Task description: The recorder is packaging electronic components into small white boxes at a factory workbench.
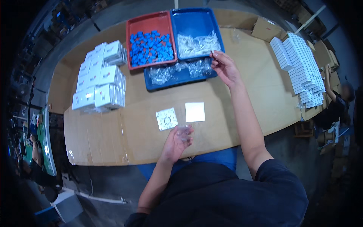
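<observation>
My left hand (174,145) is close to the table's near edge, fingers curled round a small clear plastic piece (184,133), perhaps a little bag. Just beyond it lie a white square plate with dark markings (166,119) and a plain white square (194,112). My right hand (226,69) is raised at the near right corner of a blue tray (194,16) of thin white pieces (199,44). Its thumb and forefinger are pinched together; whatever is between them is too small to name.
A red tray (149,23) holds blue pieces (151,46); a lower blue tray (177,84) holds clear plastic bags (160,74). White boxes (100,77) are stacked at left, more (300,70) at right. Other people (338,104) work at both sides.
</observation>
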The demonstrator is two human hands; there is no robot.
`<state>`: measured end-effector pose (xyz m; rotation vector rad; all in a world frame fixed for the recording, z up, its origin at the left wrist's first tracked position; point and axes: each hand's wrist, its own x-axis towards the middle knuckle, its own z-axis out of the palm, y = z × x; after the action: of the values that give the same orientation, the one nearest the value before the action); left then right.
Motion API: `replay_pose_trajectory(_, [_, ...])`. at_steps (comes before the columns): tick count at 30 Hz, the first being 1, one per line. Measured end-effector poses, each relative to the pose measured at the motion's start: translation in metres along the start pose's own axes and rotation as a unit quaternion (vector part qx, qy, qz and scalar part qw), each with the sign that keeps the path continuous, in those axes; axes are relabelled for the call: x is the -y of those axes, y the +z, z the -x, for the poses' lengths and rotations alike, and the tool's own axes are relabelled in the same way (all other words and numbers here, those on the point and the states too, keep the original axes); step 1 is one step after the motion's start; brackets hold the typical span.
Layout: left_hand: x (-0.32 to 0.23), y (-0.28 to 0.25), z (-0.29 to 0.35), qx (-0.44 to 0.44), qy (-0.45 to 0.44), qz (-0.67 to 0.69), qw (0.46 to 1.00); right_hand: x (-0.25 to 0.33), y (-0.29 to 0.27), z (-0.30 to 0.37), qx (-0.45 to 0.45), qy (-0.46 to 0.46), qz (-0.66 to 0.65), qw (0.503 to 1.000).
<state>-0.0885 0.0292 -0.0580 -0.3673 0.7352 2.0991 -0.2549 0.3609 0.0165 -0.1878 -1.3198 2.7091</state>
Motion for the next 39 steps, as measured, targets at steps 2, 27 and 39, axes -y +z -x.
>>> replay_pose_trajectory(2, [-0.001,-0.001,-0.006,0.009,0.007,0.008,1.000,-0.018,-0.009,0.023,-0.018,0.028,0.040,0.999])
replay_pose_trajectory(27, [-0.012,0.012,-0.015,0.012,0.013,0.019,1.000,-0.086,0.045,0.129,0.133,0.184,0.281,0.932])
replay_pose_trajectory(39, [-0.010,0.008,-0.004,0.021,0.009,0.006,1.000,-0.074,0.062,0.116,0.279,0.159,0.446,0.835])
